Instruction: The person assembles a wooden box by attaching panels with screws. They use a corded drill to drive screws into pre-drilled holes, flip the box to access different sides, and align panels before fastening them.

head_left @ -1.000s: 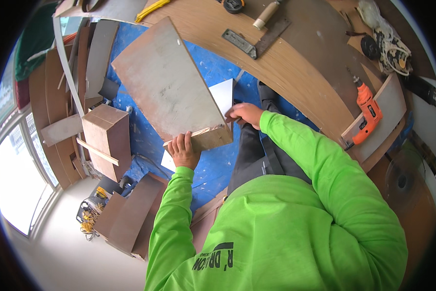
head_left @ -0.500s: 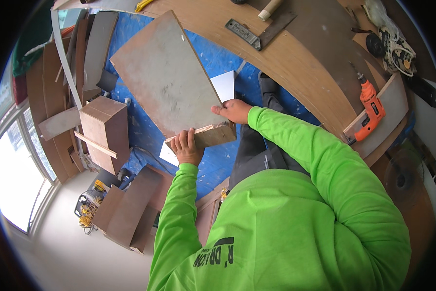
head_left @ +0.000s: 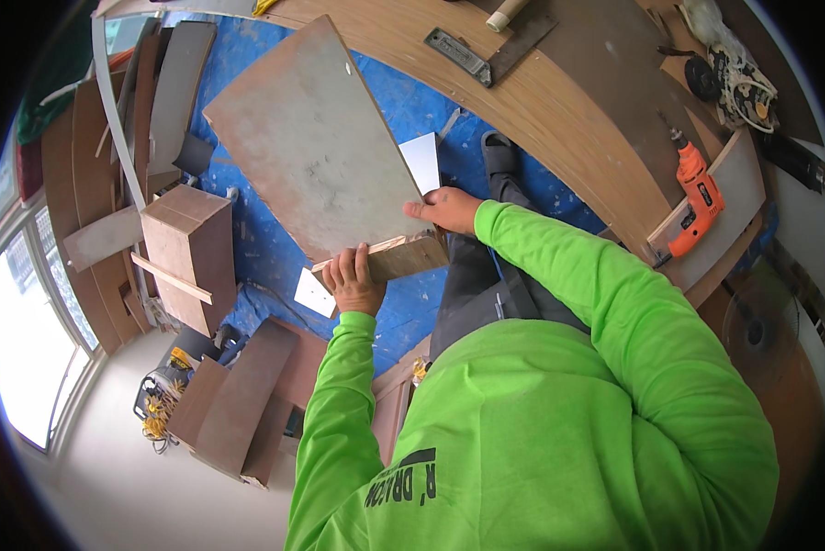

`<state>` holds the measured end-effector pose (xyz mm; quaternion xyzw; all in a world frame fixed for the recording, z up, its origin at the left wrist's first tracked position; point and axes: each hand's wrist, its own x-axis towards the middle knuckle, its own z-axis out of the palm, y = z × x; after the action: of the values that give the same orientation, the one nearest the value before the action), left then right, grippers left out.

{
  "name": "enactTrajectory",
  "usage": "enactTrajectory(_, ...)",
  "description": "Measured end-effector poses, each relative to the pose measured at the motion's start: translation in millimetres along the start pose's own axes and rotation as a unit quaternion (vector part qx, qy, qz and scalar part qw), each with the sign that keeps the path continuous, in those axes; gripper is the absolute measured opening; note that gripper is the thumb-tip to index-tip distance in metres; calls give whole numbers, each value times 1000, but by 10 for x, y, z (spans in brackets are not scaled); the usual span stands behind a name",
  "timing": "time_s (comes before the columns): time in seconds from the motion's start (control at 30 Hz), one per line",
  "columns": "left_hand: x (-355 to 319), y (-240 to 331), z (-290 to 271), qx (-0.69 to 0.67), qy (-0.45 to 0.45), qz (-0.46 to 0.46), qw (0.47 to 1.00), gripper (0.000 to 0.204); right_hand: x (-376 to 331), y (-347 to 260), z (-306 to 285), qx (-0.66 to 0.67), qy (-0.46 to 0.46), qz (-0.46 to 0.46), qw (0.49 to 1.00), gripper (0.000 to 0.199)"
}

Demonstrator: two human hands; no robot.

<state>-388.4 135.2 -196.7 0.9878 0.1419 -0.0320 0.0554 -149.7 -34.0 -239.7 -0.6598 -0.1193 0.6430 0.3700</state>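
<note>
A large grey, dusty wooden panel [head_left: 311,138] is held in front of me, tilted over the blue floor covering. Across its near end runs a short wooden board [head_left: 396,260] with a rough edge, meeting the panel at an angle. My left hand [head_left: 355,281] wraps its fingers over the left end of the short board. My right hand [head_left: 449,210] is closed on the panel's right near corner, thumb lying on its face. Parts of a white sheet or board [head_left: 420,163] show beyond the panel's right edge and again at lower left; its middle is hidden.
On the curved wooden worktop [head_left: 605,151] lie a try square [head_left: 463,57] and an orange drill [head_left: 700,197]. To the left stand a wooden box [head_left: 190,248] and several leaning boards [head_left: 179,96]. More wooden pieces [head_left: 247,395] sit at lower left. My sandalled foot [head_left: 499,156] is on the blue covering [head_left: 376,92].
Both hands keep the same hold on the panel and short board. The surroundings have shifted slightly left in view, and more of the white piece shows at lower left.
</note>
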Motion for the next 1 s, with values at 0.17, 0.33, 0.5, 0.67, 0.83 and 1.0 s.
enactTrajectory(0.17,95,31,-57,-9,6,-6,1000,85,-75,213,-122,173,40,-15,984,71)
enactTrajectory(0.33,57,35,-29,-16,4,-19,1000,85,-559,450,-460,58,34,84,994,65)
enactTrajectory(0.5,170,50,-67,-4,16,-7,1000,87,-1037,1596,-412,-173,141,24,974,39)
enactTrajectory(0.67,263,93,-162,-5,2,-8,1000,85,-1416,1913,-536,-192,103,102,971,56)
enactTrajectory(0.83,324,99,-264,11,-39,-18,999,86,-1393,1633,-788,-239,84,75,964,55)
enactTrajectory(1.0,441,219,-356,16,-66,-58,996,88,-1181,1469,-731,-95,152,-21,984,41)
